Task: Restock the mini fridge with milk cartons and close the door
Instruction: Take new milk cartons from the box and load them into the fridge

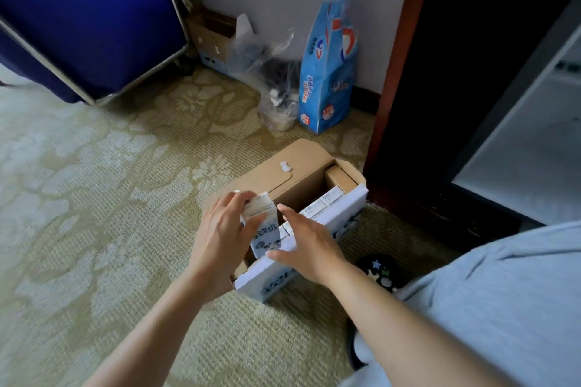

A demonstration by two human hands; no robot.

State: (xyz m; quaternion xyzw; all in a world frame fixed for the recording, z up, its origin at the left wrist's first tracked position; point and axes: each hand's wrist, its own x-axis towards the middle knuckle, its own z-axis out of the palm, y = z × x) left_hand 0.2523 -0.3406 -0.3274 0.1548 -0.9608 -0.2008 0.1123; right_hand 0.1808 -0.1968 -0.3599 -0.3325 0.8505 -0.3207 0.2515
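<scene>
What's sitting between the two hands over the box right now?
One milk carton, partly raised from the cardboard box. The left hand grips it, and the right hand is open on its other side. The head view shows this.

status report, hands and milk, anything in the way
Left hand grips one milk carton, half out of the box. Right hand open over the remaining cartons. Fridge stands open to the right, nothing seen blocking.

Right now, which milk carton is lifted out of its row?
The carton the left hand grips, standing tall at the near end of the box; the other cartons sit low, only tops showing.
</scene>
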